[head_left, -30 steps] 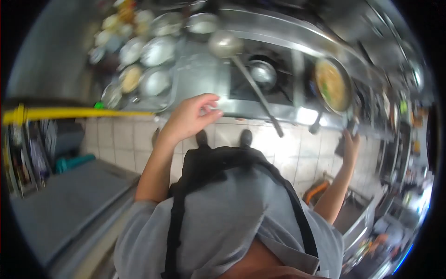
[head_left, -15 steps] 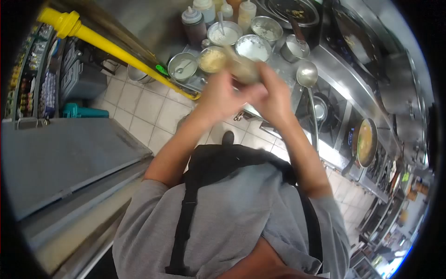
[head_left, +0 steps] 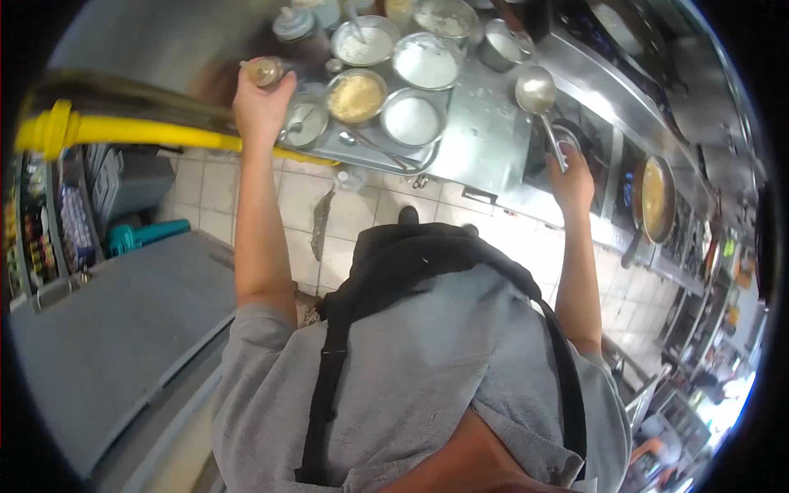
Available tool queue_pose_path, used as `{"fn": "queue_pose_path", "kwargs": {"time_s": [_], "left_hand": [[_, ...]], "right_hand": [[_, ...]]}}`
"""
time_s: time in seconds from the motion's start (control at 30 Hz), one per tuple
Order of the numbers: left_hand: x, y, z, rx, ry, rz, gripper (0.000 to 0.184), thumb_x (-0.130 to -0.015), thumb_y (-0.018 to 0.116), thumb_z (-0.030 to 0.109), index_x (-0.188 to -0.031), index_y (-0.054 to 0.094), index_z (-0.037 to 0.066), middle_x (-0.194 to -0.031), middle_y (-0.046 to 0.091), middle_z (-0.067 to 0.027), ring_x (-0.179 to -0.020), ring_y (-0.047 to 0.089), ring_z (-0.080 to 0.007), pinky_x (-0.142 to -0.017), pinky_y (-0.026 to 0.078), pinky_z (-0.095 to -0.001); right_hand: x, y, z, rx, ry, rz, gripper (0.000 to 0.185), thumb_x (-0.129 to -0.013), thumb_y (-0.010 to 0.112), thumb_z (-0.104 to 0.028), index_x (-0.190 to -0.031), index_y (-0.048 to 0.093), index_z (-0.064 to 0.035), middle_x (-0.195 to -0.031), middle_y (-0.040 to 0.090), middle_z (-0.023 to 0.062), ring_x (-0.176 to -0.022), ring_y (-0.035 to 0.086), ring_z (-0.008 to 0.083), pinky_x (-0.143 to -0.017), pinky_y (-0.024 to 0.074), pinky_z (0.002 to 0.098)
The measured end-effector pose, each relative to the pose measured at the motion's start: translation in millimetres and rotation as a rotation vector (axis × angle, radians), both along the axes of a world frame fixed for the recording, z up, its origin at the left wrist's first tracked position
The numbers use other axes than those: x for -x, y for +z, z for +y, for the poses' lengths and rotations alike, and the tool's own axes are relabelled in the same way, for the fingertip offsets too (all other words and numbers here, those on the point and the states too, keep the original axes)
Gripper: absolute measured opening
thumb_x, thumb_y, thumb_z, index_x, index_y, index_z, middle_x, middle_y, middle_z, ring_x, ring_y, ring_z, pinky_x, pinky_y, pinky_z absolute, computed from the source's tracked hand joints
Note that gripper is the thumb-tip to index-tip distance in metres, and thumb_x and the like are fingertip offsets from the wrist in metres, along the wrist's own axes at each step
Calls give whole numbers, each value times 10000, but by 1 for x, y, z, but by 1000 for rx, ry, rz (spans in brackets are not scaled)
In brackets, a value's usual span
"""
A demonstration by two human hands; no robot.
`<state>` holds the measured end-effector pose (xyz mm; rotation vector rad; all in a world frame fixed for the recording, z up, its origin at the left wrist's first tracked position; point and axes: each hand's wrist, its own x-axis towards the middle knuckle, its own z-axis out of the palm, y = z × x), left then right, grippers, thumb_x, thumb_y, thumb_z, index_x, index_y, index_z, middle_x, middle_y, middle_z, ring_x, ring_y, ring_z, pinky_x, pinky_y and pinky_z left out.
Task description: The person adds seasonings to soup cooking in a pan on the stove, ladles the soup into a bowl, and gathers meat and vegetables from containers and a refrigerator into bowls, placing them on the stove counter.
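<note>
My left hand is wrapped round a small clear bottle with tan-brown contents, held up at the left end of the metal counter. Just right of that hand is a bowl of pale powder with a spoon in it. My right hand grips the handle of a long metal ladle, whose round bowl lies over the counter beside the stove. Between my hands sit a bowl of yellow grated food and a bowl of white granules.
More bowls of white powder, a small pot and a squeeze bottle stand behind. Spoons lie along the tray's front. A frying pan is over a burner at right. A yellow pipe runs at left.
My hands were together on the blurred bottle above the bowls. My left hand has carried it left; my right hand has moved right and taken hold of the ladle handle.
</note>
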<state>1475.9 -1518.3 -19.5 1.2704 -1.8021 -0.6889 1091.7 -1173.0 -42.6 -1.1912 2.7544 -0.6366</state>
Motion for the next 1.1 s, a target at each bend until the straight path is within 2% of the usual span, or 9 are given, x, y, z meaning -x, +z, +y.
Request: {"fn": "queue_pose_path", "kwargs": {"time_s": [0.07, 0.13, 0.23, 0.47, 0.63, 0.67, 0.87, 0.93, 1.1], "left_hand": [[8, -27, -19, 15, 65, -220, 524, -767, 833, 304, -1160, 626, 25, -1060, 709, -96, -967, 674, -218, -891, 511, -350], [6, -67, -45, -19, 50, -268, 612, -723, 821, 394, -1204, 617, 75, -1109, 706, -165, -1060, 665, -350, -911, 508, -440], [5, -102, -65, -20, 62, -316, 617, -729, 841, 386, -1204, 632, 50, -1148, 697, -157, -1097, 649, -327, -952, 491, -422], [14, -59, -7, 117, 168, -99, 486, -809, 824, 295, -1173, 641, 31, -1087, 696, -123, -927, 661, -232, -841, 534, -356], [35, -53, 118, 61, -199, -257, 91, -877, 718, 155, -939, 709, 89, -820, 672, -63, -717, 651, -196, -678, 520, -326], [32, -77, 123, 139, -274, -343, 96, -866, 707, 158, -932, 702, 87, -840, 678, -86, -707, 658, -269, -655, 519, -375], [59, -105, 131, 262, -529, -656, 193, -842, 713, 198, -1008, 730, 101, -862, 687, -91, -749, 669, -302, -647, 528, -409], [62, -111, 122, 265, -570, -877, 194, -802, 717, 198, -983, 736, 131, -868, 676, -69, -779, 667, -303, -686, 525, -440], [53, -132, 99, 372, -761, -824, 173, -794, 678, 163, -957, 715, 118, -888, 663, -84, -845, 661, -296, -740, 510, -443]], "right_hand": [[38, -40, 38, -158, -127, 193, 415, -847, 695, -322, -1195, 644, -101, -1167, 664, 162, -1076, 631, 363, -878, 515, 460], [62, -66, 56, -369, -249, 46, 404, -842, 684, -322, -1169, 632, -91, -1197, 641, 170, -1115, 608, 377, -903, 507, 485], [79, -111, 83, -467, -210, -81, 343, -842, 658, -289, -1114, 633, -82, -1161, 632, 186, -1084, 620, 384, -908, 507, 507], [58, -109, 103, -316, -157, 25, 213, -863, 643, -262, -991, 597, -99, -1102, 611, 169, -938, 654, 406, -777, 541, 527], [47, -111, 92, -224, -59, 89, 293, -880, 686, -356, -1018, 652, -100, -991, 624, 136, -875, 652, 366, -725, 523, 502], [44, -103, 84, -266, -34, 77, 300, -878, 691, -354, -1022, 653, -94, -987, 631, 137, -886, 648, 364, -734, 522, 500], [21, -72, 56, -1, 19, 205, 316, -876, 701, -344, -1065, 690, -91, -1002, 667, 141, -898, 667, 343, -746, 533, 458], [9, -64, 51, 9, 46, -76, 315, -889, 690, -331, -1091, 699, -89, -989, 701, 137, -878, 691, 320, -747, 543, 423], [-38, -66, 35, -1, 243, -240, 280, -868, 697, -264, -1082, 711, -84, -975, 722, 170, -855, 700, 337, -744, 550, 429]]}}
